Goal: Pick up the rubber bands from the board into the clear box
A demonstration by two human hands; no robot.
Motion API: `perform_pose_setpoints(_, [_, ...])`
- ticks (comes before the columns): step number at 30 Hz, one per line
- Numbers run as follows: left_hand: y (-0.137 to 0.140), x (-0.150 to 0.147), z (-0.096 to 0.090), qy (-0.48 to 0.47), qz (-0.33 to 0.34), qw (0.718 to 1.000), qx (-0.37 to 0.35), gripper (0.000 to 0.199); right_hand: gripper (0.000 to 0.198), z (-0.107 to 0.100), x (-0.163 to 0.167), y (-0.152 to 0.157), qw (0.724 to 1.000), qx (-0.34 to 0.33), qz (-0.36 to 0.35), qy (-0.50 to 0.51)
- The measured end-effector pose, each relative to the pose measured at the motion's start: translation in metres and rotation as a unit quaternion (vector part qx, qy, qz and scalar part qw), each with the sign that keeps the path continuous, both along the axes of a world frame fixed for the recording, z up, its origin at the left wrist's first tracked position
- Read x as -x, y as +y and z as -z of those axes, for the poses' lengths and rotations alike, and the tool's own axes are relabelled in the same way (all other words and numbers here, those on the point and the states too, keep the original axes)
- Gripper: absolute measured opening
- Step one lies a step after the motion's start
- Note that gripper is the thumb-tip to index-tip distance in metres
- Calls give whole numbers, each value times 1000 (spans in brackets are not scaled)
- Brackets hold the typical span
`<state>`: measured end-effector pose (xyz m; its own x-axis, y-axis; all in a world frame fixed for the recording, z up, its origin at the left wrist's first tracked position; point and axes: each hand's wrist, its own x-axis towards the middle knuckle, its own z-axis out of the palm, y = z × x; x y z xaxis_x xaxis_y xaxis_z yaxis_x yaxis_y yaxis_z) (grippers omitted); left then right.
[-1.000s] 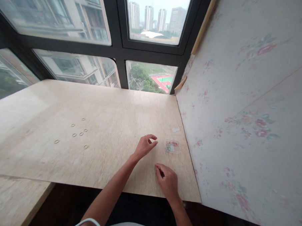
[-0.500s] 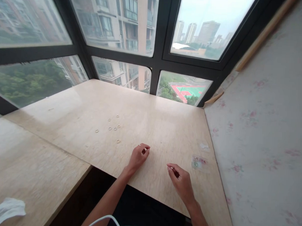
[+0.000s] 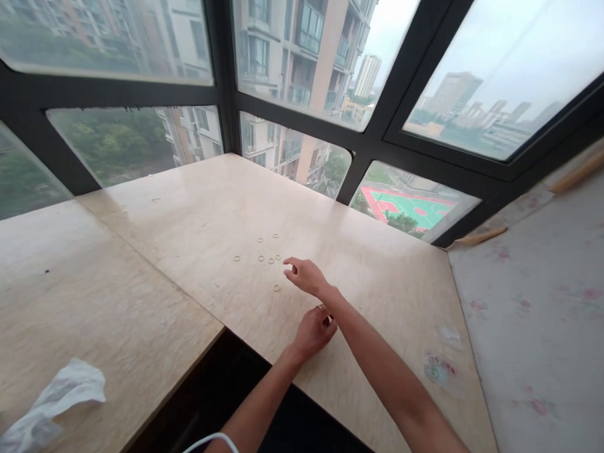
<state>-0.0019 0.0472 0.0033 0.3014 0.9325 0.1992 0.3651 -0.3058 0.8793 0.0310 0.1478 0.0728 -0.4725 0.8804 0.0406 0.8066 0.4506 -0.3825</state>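
Several small thin rings lie loose on the pale marbled tabletop, among them one near ring [image 3: 276,288] and one far ring [image 3: 275,236]. My right hand [image 3: 304,276] reaches across to the left, thumb and index finger apart, with its fingertips just beside a ring [image 3: 277,257] in the cluster. Nothing shows between those fingertips. Below it, my left hand [image 3: 315,331] rests over the table with curled fingers, a ring on one finger. My right forearm partly covers its fingertips, and what they may hold is too small to make out.
A clear plastic packet [image 3: 440,369] with small coloured things lies at the right, near another clear piece [image 3: 450,336] by the papered wall [image 3: 542,330]. Crumpled white tissue [image 3: 59,403] is at the lower left. Dark-framed windows [image 3: 296,123] border the tabletop [image 3: 182,214].
My right hand has swung left and forward, over my left hand, to the rings; its thumb and index finger have parted. The view has turned left. My left hand stays curled.
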Motion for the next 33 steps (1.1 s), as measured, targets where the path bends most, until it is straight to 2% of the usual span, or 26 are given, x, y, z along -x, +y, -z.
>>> perform_pose_setpoints(4, [1, 2, -2, -8, -4, 1000, 13, 16, 38, 7, 33, 39, 997, 5, -27, -76])
perform_pose_setpoints(7, [2, 2, 1, 4, -9, 1000, 22, 19, 35, 12, 47, 53, 990, 2, -41, -133])
perform_pose_setpoints(12, [2, 1, 4, -4, -13, 1000, 21, 19, 24, 16, 57, 53, 975, -6, -77, -207])
perform_pose_setpoints(17, [1, 2, 1, 4, -14, 1000, 19, 15, 26, 18, 57, 50, 964, -17, -102, -246])
perform_pose_setpoints(26, [1, 1, 1, -5, -25, 999, 21, 15, 20, 18, 45, 50, 968, 13, -101, -230])
perform_pose_setpoints(33, [2, 2, -1, -48, -7, 999, -15, 10, 13, 15, 19, 37, 990, 43, -64, -121])
